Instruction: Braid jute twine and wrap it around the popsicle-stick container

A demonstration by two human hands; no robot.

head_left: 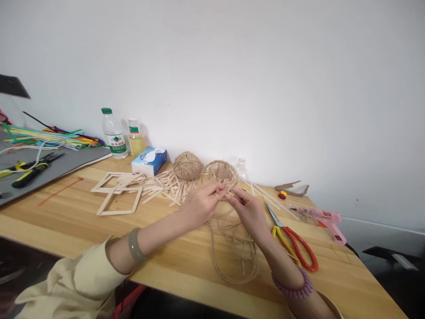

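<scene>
A small basket [222, 172] of wooden craft sticks, with a twine-wrapped hoop over it, is just beyond my hands. My left hand [202, 201] is closed in a pinch at its near side. Close by, thumb against fingers, my right hand [249, 213] pinches the jute twine at the same spot. Loose loops of jute twine [214, 259] hang below onto the table. My fingers cover the near part of the basket and the exact grip point.
A twine ball [187, 166], scattered craft sticks [166, 184], stick frames [119, 212] and a tissue pack [149, 161] lie left. Bottles [114, 137] stand behind. Scissors [292, 241] and a pink glue gun [327, 219] lie right; pliers [31, 173] rest on a grey mat far left.
</scene>
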